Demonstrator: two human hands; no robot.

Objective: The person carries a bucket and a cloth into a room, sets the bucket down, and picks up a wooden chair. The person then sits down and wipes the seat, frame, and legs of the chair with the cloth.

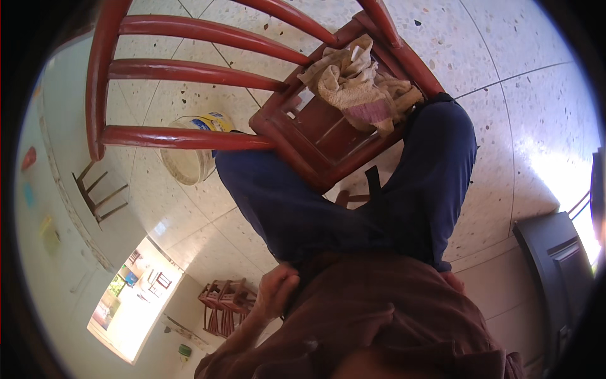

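At the left side of my waist, my left hand [278, 289] is curled against the edge of my brown shirt [378, 308] and dark blue trousers [274, 194]. Whether it pinches any cloth is hidden. Only a small part of my right hand [455, 282] shows at my right hip, its fingers out of sight. Between my knees stands a red wooden chair [326, 182], its slatted back [213, 35] reaching up to the left. A crumpled beige towel [338, 87] with a purple patch lies on the chair's seat, away from both hands.
Beyond my left knee, a bucket [189, 177] with a yellow and blue label stands on the speckled tile floor [487, 132]. A small wooden stool [97, 199] is by the left wall, with stacked red chairs [227, 303] lower left. A dark panelled door [558, 265] is at right.
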